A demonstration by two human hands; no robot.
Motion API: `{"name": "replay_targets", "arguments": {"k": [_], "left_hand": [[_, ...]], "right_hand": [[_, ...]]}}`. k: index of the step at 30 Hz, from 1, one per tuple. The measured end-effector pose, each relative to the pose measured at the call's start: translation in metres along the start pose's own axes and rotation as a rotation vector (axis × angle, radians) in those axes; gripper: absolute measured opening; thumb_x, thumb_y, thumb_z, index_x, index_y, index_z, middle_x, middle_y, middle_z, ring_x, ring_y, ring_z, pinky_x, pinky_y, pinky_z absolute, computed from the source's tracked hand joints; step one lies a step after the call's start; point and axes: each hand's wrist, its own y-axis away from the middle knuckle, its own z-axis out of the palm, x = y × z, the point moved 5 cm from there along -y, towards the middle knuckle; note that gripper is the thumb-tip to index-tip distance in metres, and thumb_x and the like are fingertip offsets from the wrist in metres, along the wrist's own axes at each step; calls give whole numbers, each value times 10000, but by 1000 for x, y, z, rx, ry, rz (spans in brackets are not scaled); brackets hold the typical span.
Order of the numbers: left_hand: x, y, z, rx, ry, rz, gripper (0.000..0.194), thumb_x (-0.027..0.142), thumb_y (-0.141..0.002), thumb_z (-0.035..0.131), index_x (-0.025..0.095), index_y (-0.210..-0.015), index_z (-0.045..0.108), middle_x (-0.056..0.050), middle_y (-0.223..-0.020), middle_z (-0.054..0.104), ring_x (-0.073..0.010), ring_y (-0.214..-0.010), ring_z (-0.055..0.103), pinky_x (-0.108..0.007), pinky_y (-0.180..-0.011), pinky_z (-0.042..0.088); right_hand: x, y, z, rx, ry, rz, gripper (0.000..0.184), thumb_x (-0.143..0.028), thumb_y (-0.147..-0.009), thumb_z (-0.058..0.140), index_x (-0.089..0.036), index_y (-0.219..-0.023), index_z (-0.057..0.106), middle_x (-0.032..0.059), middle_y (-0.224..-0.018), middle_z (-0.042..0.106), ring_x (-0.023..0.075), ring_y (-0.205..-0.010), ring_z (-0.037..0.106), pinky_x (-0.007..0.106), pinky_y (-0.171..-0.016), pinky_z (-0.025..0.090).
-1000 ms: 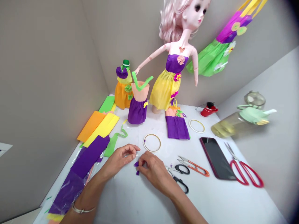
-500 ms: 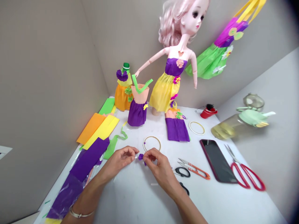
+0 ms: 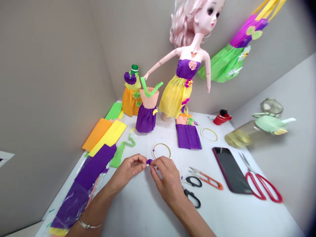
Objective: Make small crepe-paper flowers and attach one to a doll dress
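My left hand [image 3: 128,170] and my right hand [image 3: 166,179] meet above the white table [image 3: 148,214], fingertips pinched together. Between them sits a small purple paper piece [image 3: 149,161], held by both hands. Just beyond my fingers lies a thin ring [image 3: 161,151] on the table. A silver bracelet is on my left wrist. Black-handled scissors [image 3: 192,191] lie partly under my right wrist.
A pink-haired doll [image 3: 190,65] in a purple and yellow paper dress stands at the back with smaller paper dresses [image 3: 145,112]. Coloured paper sheets [image 3: 103,144] lie left. Orange snips [image 3: 206,177], a phone [image 3: 230,169], red scissors [image 3: 263,186], a second ring [image 3: 209,134] and a bottle [image 3: 251,131] lie right.
My right hand has lifted the purple piece off the table and brought it up against my left fingertips. Both hands have drawn closer together.
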Motion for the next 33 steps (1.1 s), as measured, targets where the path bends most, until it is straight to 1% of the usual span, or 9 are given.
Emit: {"name": "replay_targets", "arguments": {"k": [6, 10, 12, 16, 19, 22, 26, 29, 33], "left_hand": [[2, -1, 1, 14, 26, -8, 193, 349, -854, 643, 173, -826, 568, 10, -810, 546, -133, -772, 489, -228, -743, 374], [6, -1, 2, 43, 60, -43, 215, 348, -828, 665, 170, -791, 550, 15, -779, 515, -127, -735, 455, -229, -708, 353], [7, -1, 3, 38, 83, -45, 218, 344, -824, 668, 171, -778, 544, 16, -773, 506, -125, -725, 439, -228, -696, 344], [5, 0, 6, 12, 178, -47, 193, 312, -824, 669, 175, -779, 542, 10, -792, 510, -128, -745, 442, -230, -708, 345], [4, 0, 7, 11, 234, -51, 177, 303, -821, 676, 177, -792, 554, 11, -797, 514, -127, -748, 453, -229, -713, 352], [4, 0, 8, 13, 251, -55, 170, 299, -819, 685, 178, -783, 570, 13, -789, 529, -122, -747, 479, -224, -718, 367], [3, 1, 11, 6, 301, -65, 166, 303, -810, 700, 176, -789, 594, -15, -850, 595, -171, -902, 565, -277, -875, 407], [2, 1, 11, 19, 319, -71, 165, 302, -804, 708, 177, -789, 601, -20, -853, 613, -184, -926, 588, -303, -922, 420], [1, -1, 4, 119, 331, -71, 155, 284, -781, 729, 179, -783, 616, -5, -863, 604, -177, -937, 604, -299, -942, 430]], "right_hand": [[1, -1, -2, -53, -186, 99, 52, -186, -903, 579, -210, -891, 623, 25, -831, 616, 181, -765, 541, 312, -726, 378], [14, -4, -7, -50, -432, 304, 150, -244, -929, 533, -203, -813, 617, 18, -795, 582, 167, -755, 521, 290, -718, 397], [23, -5, -7, -59, -554, 423, 157, -297, -931, 531, -199, -867, 636, 24, -834, 593, 163, -753, 514, 286, -715, 401], [32, -1, 5, -257, -817, 618, 261, -394, -895, 581, -194, -1047, 654, 24, -874, 610, 154, -747, 509, 282, -713, 403], [31, 1, 12, -338, -962, 644, 245, -393, -860, 631, -185, -986, 665, -12, -742, 549, 130, -690, 463, 256, -660, 371], [31, 2, 15, -301, -1039, 652, 203, -367, -831, 669, -180, -908, 658, -27, -700, 528, 110, -642, 415, 240, -611, 333], [31, 1, 17, -262, -1082, 650, 190, -351, -815, 681, -167, -852, 650, -8, -730, 570, 111, -645, 438, 247, -617, 346], [33, 0, 15, -249, -1044, 661, 164, -328, -827, 653, -164, -837, 641, -11, -707, 559, 115, -637, 458, 259, -635, 374], [35, -2, 4, -289, -855, 591, 122, -277, -869, 588, -173, -831, 640, -17, -690, 536, 128, -645, 484, 265, -636, 387]]}}
